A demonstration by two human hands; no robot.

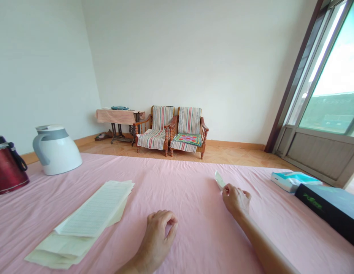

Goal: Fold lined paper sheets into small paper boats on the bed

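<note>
My right hand (236, 198) pinches a small, pale greenish piece of paper (219, 179) at its lower end. The paper tilts up above the pink cloth (194, 224), apparently folded. My left hand (159, 236) rests on the cloth nearer the front, its fingers curled in toward the thumb. A gap shows between thumb and forefinger, with nothing seen in it. To the left of this hand lies a loose stack of lined paper sheets (88, 213), long and slightly fanned, its lower sheets sticking out at the near end.
A white and grey jug (61, 152) and a red flask (8, 165) stand at the left. On the right are a blue and white packet (293, 179) and a black box (327, 207). Two wooden armchairs (205, 133) and a cloth-covered sewing-machine table (116, 116) stand beyond the cloth's far edge.
</note>
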